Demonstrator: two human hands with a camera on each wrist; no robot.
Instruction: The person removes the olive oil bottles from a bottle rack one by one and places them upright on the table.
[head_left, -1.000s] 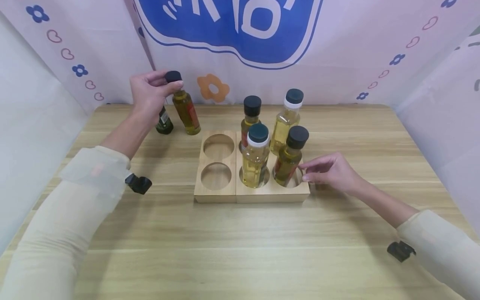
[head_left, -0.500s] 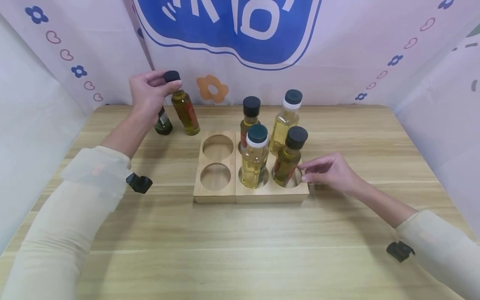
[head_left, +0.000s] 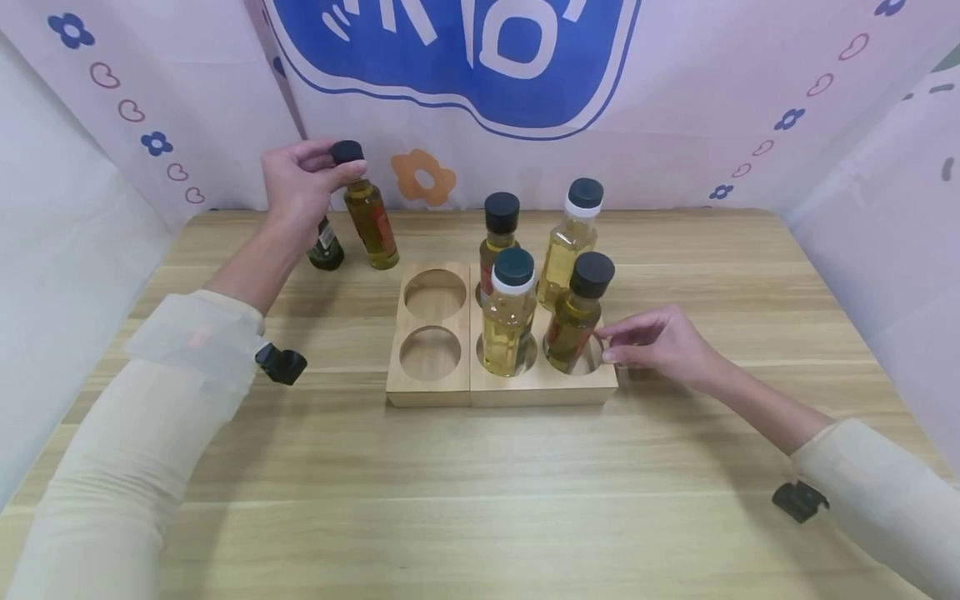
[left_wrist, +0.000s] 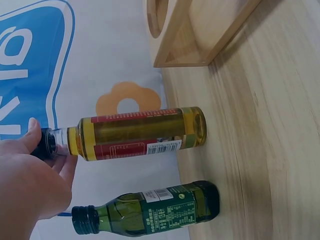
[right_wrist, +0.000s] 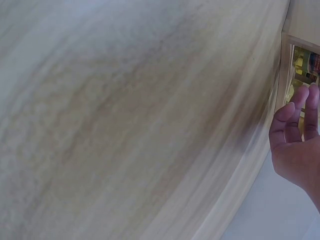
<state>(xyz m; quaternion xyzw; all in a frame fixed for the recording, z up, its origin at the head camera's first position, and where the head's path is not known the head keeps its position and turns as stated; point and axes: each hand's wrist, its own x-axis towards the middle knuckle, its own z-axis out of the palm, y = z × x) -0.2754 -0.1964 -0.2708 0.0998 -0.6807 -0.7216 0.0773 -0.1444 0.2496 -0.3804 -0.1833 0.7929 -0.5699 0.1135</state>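
Left hand (head_left: 302, 182) unmoved, pinching bottle (head_left: 371, 225) — by cap (head_left: 347, 152)

On the wood-grained table (head_left: 480, 500), a wooden rack (head_left: 429, 398) is placed mid-frame; a green bottle (head_left: 327, 249) is stood upper left.

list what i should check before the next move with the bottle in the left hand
1. Left hand has hold of the held bottle by its black cap: ok.
2. Held bottle apart from the green bottle: ok, a gap shows in the left wrist view.
3. Free places in the rack: ok, the back left hole and front left hole are bare.
4. Held bottle over a hole: not ok, it is off the rack's back left corner.
5. Held bottle lifted off the table: cannot tell.
6. Right hand steadying the rack: cannot tell, it is at the right end, grip unclear.
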